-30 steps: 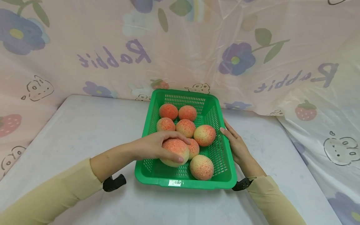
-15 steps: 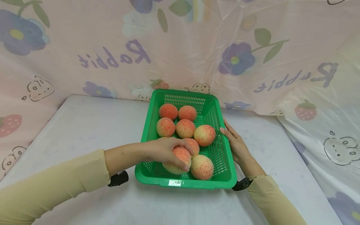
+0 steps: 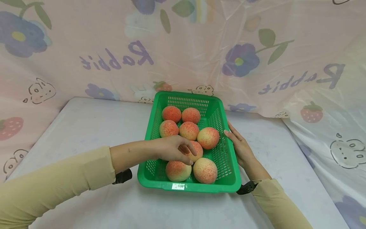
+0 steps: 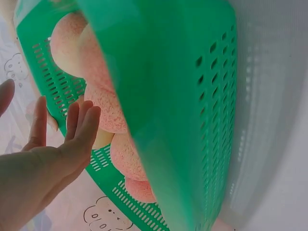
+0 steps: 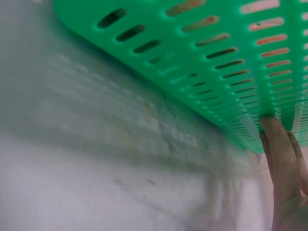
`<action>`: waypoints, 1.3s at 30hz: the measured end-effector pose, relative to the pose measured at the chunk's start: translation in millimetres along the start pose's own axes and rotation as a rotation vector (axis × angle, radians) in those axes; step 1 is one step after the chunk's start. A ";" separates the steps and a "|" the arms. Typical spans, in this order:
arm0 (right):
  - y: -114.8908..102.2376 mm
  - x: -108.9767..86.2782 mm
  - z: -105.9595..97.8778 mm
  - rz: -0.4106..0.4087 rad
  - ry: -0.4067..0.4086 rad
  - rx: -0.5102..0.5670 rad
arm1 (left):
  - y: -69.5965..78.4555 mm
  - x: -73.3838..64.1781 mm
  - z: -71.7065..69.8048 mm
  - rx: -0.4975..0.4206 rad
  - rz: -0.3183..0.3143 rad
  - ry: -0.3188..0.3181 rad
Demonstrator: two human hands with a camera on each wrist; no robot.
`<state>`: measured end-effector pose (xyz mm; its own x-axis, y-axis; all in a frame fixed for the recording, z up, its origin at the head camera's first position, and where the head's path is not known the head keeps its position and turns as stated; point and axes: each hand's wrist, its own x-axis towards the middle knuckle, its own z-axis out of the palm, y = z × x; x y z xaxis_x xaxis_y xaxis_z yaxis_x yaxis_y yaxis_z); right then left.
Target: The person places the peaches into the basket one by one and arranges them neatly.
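Note:
A green plastic basket (image 3: 188,187) holds several red-and-yellow peaches. My left hand (image 3: 171,149) hovers over the near left part of the basket, its fingers loosely bent with nothing between them. Just below it a peach (image 3: 178,171) sits in the near left area, beside a paler peach (image 3: 205,171). Another peach (image 3: 196,152) is partly covered by the left fingers. In the left wrist view, the fingers of the left hand (image 4: 57,149) are spread apart from the fruit. My right hand (image 3: 240,146) holds the basket's right side, thumb on the rim and fingers (image 5: 281,154) against the outer wall.
Under the basket is a table with a white cover (image 3: 100,127). A printed curtain (image 3: 183,47) with flowers and rabbits hangs behind and along both sides. The basket's front rim bears a small white label (image 3: 178,186).
The left hand lowered a peach into the near left part of the basket, let go of it and rose slightly off it. The right hand and basket have stayed put.

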<state>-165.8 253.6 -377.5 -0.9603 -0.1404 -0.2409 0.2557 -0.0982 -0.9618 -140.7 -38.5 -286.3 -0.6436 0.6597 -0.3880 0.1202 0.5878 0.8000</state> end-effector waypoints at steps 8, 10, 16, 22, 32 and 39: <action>0.6 0.2 -0.5 -0.003 -0.012 0.019 | -1.9 -2.8 1.3 -0.023 -0.003 0.010; 0.6 -0.2 -0.1 -0.002 -0.010 0.016 | -3.1 -6.1 -0.6 -0.041 0.004 0.025; -0.5 -1.4 0.7 -0.006 -0.008 0.007 | -3.7 -22.1 -15.6 -0.144 0.048 0.088; -1.2 -1.8 0.2 0.006 -0.013 -0.003 | -14.4 -35.9 -32.6 -0.236 0.130 0.134; -1.2 -1.5 1.0 0.007 -0.001 -0.023 | -29.4 -49.0 -42.0 -0.417 0.202 0.227; -0.3 -2.1 0.0 0.003 -0.009 -0.006 | -48.4 -53.7 -46.3 -0.522 0.304 0.289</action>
<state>-163.9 253.9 -376.8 -0.9586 -0.1493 -0.2425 0.2576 -0.0916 -0.9619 -147.0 -124.1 -283.0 -0.8241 0.5656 -0.0304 -0.0067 0.0440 0.9990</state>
